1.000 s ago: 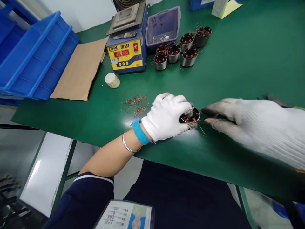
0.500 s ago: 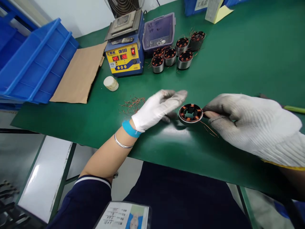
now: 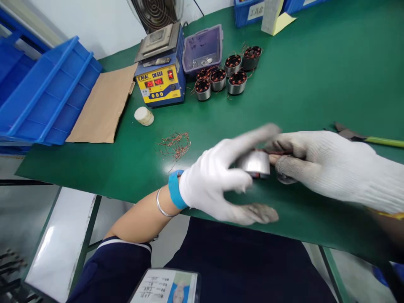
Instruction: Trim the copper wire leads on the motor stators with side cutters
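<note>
A round metal stator [image 3: 256, 163] is tilted so that its smooth silver side faces up, above the green table [image 3: 303, 97]. My gloved left hand [image 3: 225, 181] is spread around the left of it, fingers apart and somewhat blurred. At its right side, my gloved right hand [image 3: 318, 162] has thumb and fingers pinched together on the stator's wire; the fingertips are partly hidden. Loose copper wire pieces [image 3: 176, 145] lie left of my left hand.
Several wound stators [image 3: 237, 82] stand before a purple bin [image 3: 203, 48], beside the blue-yellow CM 558 unit [image 3: 160, 86]. A white round container [image 3: 144, 115], cardboard [image 3: 102, 105] and blue crates [image 3: 50, 92] are left. Green-handled pliers [image 3: 383, 141] lie right.
The stator has tipped from lying with its windings up to showing its metal side. My left hand has moved right and down and spread its fingers. The view has shifted slightly.
</note>
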A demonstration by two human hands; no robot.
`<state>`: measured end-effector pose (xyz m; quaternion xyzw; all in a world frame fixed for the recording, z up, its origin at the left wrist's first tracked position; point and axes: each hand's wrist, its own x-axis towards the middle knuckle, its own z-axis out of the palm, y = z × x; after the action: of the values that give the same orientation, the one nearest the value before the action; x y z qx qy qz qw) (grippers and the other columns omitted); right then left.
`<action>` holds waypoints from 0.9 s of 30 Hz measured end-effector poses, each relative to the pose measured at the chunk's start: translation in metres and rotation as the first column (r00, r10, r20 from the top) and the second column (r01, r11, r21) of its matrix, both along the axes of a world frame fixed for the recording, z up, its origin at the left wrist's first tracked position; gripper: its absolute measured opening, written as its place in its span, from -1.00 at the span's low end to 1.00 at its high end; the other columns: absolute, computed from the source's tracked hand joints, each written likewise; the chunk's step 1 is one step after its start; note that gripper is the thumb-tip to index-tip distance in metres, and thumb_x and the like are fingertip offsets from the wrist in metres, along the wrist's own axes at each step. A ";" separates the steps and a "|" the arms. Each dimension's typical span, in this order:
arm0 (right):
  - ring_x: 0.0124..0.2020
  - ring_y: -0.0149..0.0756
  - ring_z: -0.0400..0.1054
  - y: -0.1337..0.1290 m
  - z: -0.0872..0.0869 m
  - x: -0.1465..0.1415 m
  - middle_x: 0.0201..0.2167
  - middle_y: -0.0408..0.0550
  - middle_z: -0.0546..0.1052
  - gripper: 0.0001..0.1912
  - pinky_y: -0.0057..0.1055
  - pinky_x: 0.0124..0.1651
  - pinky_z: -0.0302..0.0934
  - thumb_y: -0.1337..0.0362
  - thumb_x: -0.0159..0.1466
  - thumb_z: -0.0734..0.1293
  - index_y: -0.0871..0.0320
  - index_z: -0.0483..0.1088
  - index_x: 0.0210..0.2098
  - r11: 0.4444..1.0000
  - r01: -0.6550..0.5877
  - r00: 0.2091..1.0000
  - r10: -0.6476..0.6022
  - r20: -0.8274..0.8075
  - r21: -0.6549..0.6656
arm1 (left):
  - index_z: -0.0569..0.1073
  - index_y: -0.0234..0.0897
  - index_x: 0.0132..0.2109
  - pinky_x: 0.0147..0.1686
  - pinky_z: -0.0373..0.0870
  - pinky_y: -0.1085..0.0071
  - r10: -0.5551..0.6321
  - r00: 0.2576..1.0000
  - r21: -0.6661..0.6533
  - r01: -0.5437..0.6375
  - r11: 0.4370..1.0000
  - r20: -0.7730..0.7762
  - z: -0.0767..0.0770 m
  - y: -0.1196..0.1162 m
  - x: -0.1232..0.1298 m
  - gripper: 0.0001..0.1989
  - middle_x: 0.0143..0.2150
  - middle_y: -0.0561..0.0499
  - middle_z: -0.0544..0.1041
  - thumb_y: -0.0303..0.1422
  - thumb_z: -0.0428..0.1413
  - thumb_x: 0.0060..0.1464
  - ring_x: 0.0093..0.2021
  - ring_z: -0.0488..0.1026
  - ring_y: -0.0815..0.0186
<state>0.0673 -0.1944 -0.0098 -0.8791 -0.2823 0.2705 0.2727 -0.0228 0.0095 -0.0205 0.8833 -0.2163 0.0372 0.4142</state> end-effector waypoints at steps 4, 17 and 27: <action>-0.65 -0.31 0.26 -0.004 -0.003 -0.002 -0.64 -0.14 0.46 -0.67 -0.38 -0.58 0.06 -0.05 0.19 0.17 0.06 0.33 -0.38 1.000 0.007 0.996 -0.006 -0.084 0.011 | 0.44 -0.18 -0.33 0.01 0.51 0.14 0.029 0.998 -0.166 -0.037 0.985 -0.050 0.001 -0.004 -0.001 -0.69 0.05 -0.12 0.60 -0.03 0.16 0.15 -0.01 0.57 0.17; -0.50 -0.15 0.41 0.011 0.007 -0.002 -0.49 -0.12 0.56 -0.68 -0.34 -0.58 0.02 0.03 0.16 0.15 0.00 0.47 -0.33 0.962 0.120 0.955 -0.044 0.292 -0.246 | 0.36 -0.23 -0.19 -0.21 0.65 0.23 -0.036 0.739 -0.573 -0.491 0.656 -0.673 0.000 -0.011 0.011 -0.77 0.10 -0.11 0.53 -0.39 0.26 0.05 -0.06 0.59 0.19; -0.40 -0.12 0.46 0.018 0.009 -0.011 -0.39 -0.13 0.58 -0.75 -0.34 -0.53 0.09 0.11 0.17 0.21 -0.02 0.49 -0.30 0.950 0.020 0.958 0.071 0.278 -0.311 | 0.45 -0.29 0.00 -0.04 0.58 0.24 0.037 0.824 -0.349 -0.280 0.894 -0.566 -0.010 0.000 0.013 -0.56 0.04 -0.13 0.59 -0.32 0.28 -0.07 0.03 0.58 0.12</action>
<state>0.0568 -0.1765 -0.0008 -0.9370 -0.2841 0.1849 0.0840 -0.0095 0.0095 -0.0309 0.7627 -0.0003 -0.1349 0.6325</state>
